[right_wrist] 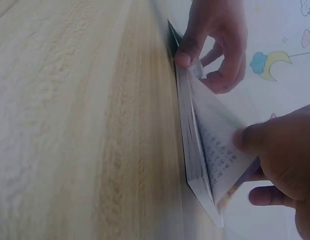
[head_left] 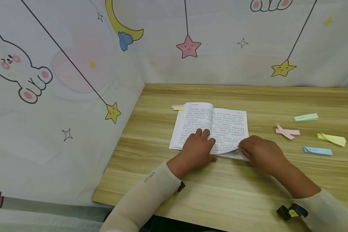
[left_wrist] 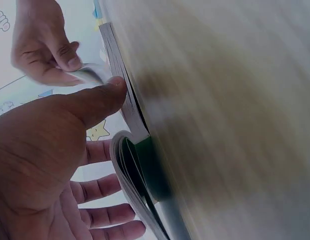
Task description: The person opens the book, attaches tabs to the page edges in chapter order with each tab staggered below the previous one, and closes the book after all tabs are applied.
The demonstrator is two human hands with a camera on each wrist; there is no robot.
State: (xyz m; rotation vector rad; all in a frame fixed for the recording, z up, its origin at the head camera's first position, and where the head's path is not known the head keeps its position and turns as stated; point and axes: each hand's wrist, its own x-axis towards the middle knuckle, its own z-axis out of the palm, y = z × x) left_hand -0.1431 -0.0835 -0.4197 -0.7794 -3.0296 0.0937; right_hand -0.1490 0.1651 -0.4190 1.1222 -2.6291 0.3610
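Note:
An open book (head_left: 229, 127) with printed text lies on the wooden table, pink and yellow tabs (head_left: 178, 108) sticking out at its upper left. My left hand (head_left: 198, 146) rests across the lower middle of the book, fingers on the left page. In the left wrist view the thumb of that left hand (left_wrist: 50, 150) touches the lower edge of the page block, its fingers fairly straight. At the lower right corner my right hand (head_left: 262, 153) pinches a page (right_wrist: 220, 150), which is lifted and bent away from the pages beneath, as the right wrist view shows.
Right of the book lie folded paper strips: green (head_left: 305, 117), pink (head_left: 288, 132), yellow (head_left: 333, 139) and blue (head_left: 318, 151). A printed cloth (head_left: 220, 71) hangs along the table's back and left sides. The table's front edge (head_left: 191, 222) shows below the arms.

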